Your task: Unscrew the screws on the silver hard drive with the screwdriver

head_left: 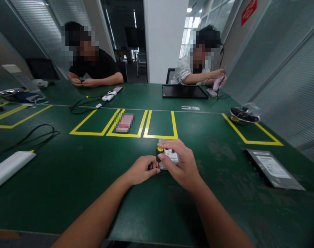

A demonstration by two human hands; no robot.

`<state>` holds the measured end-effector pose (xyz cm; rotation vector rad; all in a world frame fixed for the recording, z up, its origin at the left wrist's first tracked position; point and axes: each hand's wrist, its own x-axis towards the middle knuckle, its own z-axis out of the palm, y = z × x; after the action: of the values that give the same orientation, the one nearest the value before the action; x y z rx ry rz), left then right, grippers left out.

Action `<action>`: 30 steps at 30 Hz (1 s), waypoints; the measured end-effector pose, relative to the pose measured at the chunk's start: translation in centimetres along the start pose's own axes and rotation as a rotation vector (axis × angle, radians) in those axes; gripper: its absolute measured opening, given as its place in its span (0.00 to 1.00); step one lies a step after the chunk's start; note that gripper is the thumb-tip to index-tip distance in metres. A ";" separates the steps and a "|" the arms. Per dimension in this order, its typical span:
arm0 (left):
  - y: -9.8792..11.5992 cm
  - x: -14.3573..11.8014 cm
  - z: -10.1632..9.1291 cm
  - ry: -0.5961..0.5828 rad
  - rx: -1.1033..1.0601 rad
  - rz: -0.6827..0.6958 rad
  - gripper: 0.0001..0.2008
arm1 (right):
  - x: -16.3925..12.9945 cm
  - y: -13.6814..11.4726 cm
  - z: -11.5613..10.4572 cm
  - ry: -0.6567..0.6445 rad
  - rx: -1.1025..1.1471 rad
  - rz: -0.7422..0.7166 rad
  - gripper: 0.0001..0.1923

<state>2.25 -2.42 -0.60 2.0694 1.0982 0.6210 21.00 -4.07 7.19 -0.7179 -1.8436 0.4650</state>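
Note:
My right hand (181, 162) is closed around the handle of a screwdriver (160, 154) with a black and yellow grip. The screwdriver stands nearly upright, its thin shaft pointing down at the left side of a small silver hard drive (173, 155). A white label shows on the drive, which lies on the green table and is partly covered by my right hand. My left hand (143, 168) is closed at the drive's near left edge, thumb and fingertips beside the shaft. The exact contact of the screwdriver tip is hidden.
Yellow tape frames (160, 136) mark the table (94, 193); a pink phone (125, 123) lies in one. At right are a larger drive (274, 168) and a bowl of parts (244, 115). A white long object (12, 167) lies left. Two people sit opposite, near a black panel (184, 91).

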 end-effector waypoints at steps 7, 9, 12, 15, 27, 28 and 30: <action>-0.2 0.1 0.1 0.010 -0.005 0.021 0.07 | 0.0 -0.1 0.0 -0.006 0.007 -0.023 0.14; -0.2 0.1 0.1 0.005 -0.014 0.026 0.08 | 0.0 -0.1 0.0 0.003 0.009 -0.022 0.14; -0.1 0.1 0.0 -0.002 -0.015 0.020 0.08 | 0.0 0.0 0.0 0.017 0.007 -0.013 0.13; -0.1 0.0 0.0 -0.006 -0.008 0.010 0.07 | 0.0 0.0 0.1 0.018 0.010 -0.001 0.12; 0.2 0.2 0.0 -0.011 -0.023 0.004 0.08 | -0.1 0.0 0.1 0.046 0.003 0.017 0.11; 0.2 0.2 -0.1 -0.011 -0.020 0.003 0.08 | 0.0 0.0 0.1 0.046 0.000 0.018 0.11; 0.3 0.1 -0.1 -0.015 -0.024 0.002 0.08 | 0.0 0.0 0.1 0.054 -0.007 0.021 0.11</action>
<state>2.39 -2.38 -0.32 2.0518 1.0750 0.6157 20.93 -4.10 7.16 -0.7482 -1.7893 0.4490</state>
